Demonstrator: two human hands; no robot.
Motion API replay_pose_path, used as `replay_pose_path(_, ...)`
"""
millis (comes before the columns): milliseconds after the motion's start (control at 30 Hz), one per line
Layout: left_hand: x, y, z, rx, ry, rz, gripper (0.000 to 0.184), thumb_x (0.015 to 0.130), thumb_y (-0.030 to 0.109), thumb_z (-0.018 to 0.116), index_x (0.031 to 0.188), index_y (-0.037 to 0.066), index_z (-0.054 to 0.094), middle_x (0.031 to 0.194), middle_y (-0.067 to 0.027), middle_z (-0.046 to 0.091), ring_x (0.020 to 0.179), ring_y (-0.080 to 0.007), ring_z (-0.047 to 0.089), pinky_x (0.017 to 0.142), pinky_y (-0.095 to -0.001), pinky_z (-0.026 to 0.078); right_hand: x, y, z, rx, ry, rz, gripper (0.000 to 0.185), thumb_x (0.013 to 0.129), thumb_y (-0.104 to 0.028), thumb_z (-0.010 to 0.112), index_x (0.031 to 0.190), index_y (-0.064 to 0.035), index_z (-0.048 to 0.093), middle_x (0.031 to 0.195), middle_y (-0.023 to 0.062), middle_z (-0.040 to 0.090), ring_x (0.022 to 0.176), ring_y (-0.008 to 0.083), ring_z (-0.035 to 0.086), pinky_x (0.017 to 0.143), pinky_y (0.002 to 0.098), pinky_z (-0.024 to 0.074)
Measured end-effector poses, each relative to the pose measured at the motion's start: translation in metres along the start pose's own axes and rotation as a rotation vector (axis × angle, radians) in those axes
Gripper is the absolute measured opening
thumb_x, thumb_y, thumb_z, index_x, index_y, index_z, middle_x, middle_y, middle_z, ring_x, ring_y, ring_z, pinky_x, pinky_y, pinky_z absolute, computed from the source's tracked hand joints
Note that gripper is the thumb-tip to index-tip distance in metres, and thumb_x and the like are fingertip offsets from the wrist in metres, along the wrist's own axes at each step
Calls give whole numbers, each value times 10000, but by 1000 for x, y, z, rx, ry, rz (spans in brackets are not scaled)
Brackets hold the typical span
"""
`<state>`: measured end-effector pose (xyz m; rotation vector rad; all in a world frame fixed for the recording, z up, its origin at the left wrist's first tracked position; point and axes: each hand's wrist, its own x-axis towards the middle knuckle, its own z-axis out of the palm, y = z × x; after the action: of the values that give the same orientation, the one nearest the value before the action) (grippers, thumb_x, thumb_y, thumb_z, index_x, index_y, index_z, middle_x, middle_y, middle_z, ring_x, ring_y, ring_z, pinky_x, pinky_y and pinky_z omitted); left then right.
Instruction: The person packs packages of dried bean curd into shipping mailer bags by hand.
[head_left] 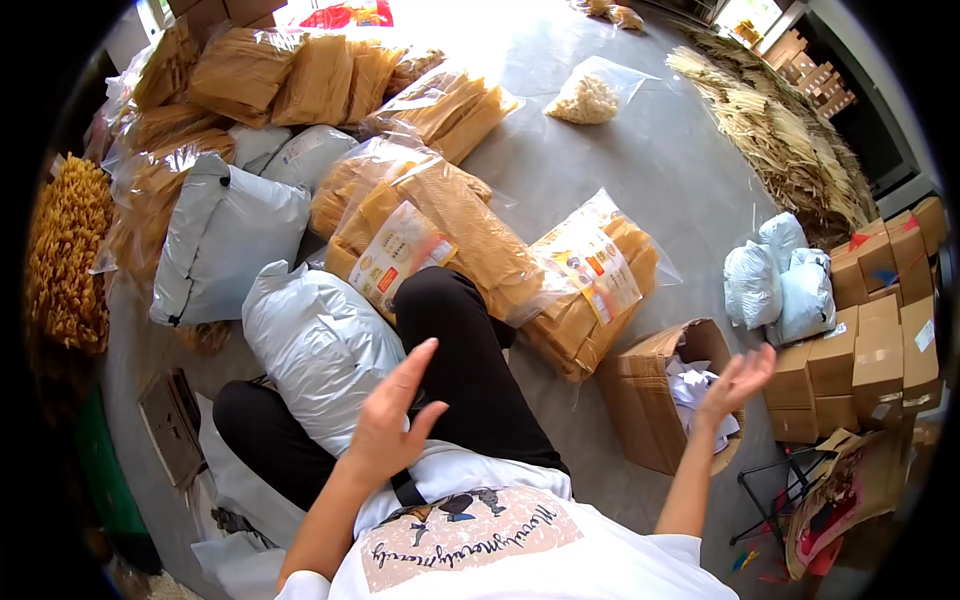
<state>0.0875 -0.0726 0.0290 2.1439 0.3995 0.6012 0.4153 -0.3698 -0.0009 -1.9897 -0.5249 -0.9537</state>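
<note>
My left hand [393, 415] is raised above my lap, fingers stretched out and thumb apart, holding nothing. Below and left of it, a stuffed white plastic mailing bag [318, 345] lies against my leg. My right hand [737, 382] is held out to the right, palm up with the fingers spread. It is over the edge of an open cardboard box [637, 410] that has crumpled white paper [692, 392] inside. Beyond my knee lie clear bags of flat yellow-brown dried sheets [470, 235], one with a printed label [605, 268].
Another full mailing bag [228, 240] stands at the left, near piled clear bags [245, 75]. Small white parcels [780, 280] sit by stacked cartons [870, 350] on the right. A bag of pale pieces [585, 100] is on the grey floor, near a long heap of dried sheets [780, 140].
</note>
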Motion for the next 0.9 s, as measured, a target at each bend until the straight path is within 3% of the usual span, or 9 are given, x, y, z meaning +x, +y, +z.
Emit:
replay_pose_path(67,-12,-18,-23,192,100,-40,615,760,21,632,1317,-15,373,1289,-180,483,1178,-326,482,924,-368,425,1,85,-26,-338,-36,29,512,902,-113,486,1336,16,246,1302,225,374,1173,315,422,990,435,382)
replay_pose_path(133,-24,-22,-41,485,120,-134,619,758,89,656,1309,-12,392,1308,-194,455,1264,-366,364,1031,-421,300,-10,259,-78,-672,-1333,241,374,802,-148,628,1082,82,536,836,172,632,777,343,639,669,412,538)
replay_pose_path(167,-31,-26,-45,620,-3,-227,699,740,249,695,1326,18,389,1391,-215,337,1333,-388,216,1073,-461,198,9,131,-60,-722,-1399,808,302,767,-172,658,951,63,613,683,117,622,549,276,647,430,381,499)
replay_pose_path(200,-42,-30,-42,638,-126,-287,759,725,334,693,1345,40,370,1423,-220,261,1346,-393,165,1081,-476,152,13,112,-53,-544,-1037,648,265,792,-173,633,983,10,638,686,122,636,463,217,628,340,344,449)
replay_pose_path(300,-76,-46,-13,624,-231,-358,909,689,505,675,1403,98,286,1470,-234,108,1371,-389,57,1088,-509,51,38,31,-8,-327,-650,286,280,824,-34,556,1095,-6,619,920,155,674,499,168,622,496,280,495)
replay_pose_path(467,-93,-54,-9,541,-57,-353,933,726,461,676,1427,81,191,1463,-262,80,1372,-393,43,1084,-514,52,38,-48,79,146,-856,223,252,865,-64,562,1104,-4,613,946,98,671,569,105,613,482,209,472)
replay_pose_path(700,-113,-118,-40,-58,860,-840,916,790,393,665,1426,28,115,1470,-212,132,1359,-332,149,1088,-372,180,-86,-278,155,1007,-1403,171,484,879,-39,535,1337,-22,378,1324,157,449,1171,254,497,781,298,511)
replay_pose_path(833,-141,-177,-42,-1099,1065,-934,773,861,503,528,1400,30,239,1422,-133,308,1278,-273,333,1040,-355,298,-193,-290,208,794,-1635,-77,625,918,-266,510,1404,-8,212,1438,206,256,1348,321,219,1076,381,217)
replay_pose_path(900,-148,-183,-42,-1287,1148,-912,708,878,554,441,1375,66,321,1365,-96,403,1217,-248,411,1003,-371,353,-220,-295,209,821,-1777,230,635,946,-372,415,1408,0,187,1464,208,180,1373,311,134,1100,341,117)
